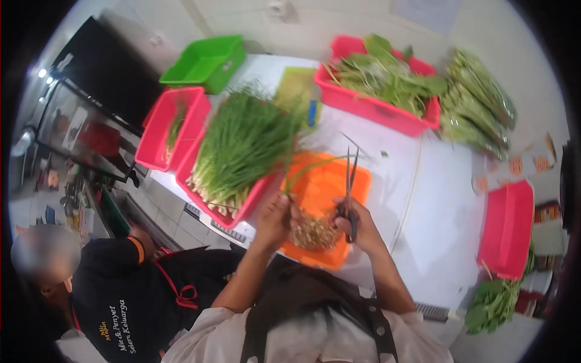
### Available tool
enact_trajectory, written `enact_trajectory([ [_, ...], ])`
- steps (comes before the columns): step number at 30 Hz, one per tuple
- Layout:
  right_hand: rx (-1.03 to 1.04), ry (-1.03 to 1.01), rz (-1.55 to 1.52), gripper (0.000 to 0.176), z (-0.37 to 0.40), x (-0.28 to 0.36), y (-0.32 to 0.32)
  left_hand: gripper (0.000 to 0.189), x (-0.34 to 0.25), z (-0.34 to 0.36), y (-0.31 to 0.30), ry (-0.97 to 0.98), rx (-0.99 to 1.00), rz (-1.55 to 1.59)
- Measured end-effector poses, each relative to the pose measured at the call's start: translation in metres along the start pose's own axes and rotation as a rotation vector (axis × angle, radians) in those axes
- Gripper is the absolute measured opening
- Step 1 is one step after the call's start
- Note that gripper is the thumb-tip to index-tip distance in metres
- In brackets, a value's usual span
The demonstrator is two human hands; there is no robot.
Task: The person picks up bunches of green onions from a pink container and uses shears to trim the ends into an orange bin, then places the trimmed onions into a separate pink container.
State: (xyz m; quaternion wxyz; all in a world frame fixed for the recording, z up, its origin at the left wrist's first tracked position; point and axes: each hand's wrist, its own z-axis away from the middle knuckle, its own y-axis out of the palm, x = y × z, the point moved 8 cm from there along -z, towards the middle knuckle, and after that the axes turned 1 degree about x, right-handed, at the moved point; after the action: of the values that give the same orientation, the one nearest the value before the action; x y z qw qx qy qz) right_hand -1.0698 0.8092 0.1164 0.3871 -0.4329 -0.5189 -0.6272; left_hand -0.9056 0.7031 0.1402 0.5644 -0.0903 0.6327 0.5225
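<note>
My left hand (275, 219) is closed around the lower part of a spring onion (293, 179), whose green leaf bends over to the right. In my right hand (362, 225) is a pair of black-handled scissors (349, 209), blades pointing up and slightly apart, near the leaf's end. Below both hands lies an orange tray (325, 181) with a heap of brownish trimmings (315, 235) at its near end. Left of my left hand, a pink bin (227, 219) holds a big pile of spring onions (239, 148), white ends toward me.
A second pink bin (148, 145) and a green bin (187, 69) stand at the back left. Leafy greens fill another pink bin (369, 112), beside bagged vegetables (475, 103). A pink bin (505, 233) is at the right. A co-worker (121, 284) in black stands close on my left.
</note>
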Motion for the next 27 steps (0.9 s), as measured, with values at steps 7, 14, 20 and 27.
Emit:
enact_trajectory([
  [7,-0.146,-0.127,-0.227,0.054,-0.017,0.014,-0.002,0.024,0.023,0.015,0.004,-0.063,0.061,-0.012],
  [14,-0.180,-0.088,-0.221,0.040,-0.030,0.010,0.017,0.022,0.067,0.042,0.003,-0.223,0.198,-0.304],
  [20,0.011,-0.010,-0.307,0.043,-0.027,0.008,0.049,0.026,0.036,0.022,0.017,-0.219,0.112,-0.207],
  [27,-0.074,-0.077,-0.120,0.046,-0.006,0.009,0.008,0.026,0.005,0.015,0.007,-0.134,0.115,-0.150],
])
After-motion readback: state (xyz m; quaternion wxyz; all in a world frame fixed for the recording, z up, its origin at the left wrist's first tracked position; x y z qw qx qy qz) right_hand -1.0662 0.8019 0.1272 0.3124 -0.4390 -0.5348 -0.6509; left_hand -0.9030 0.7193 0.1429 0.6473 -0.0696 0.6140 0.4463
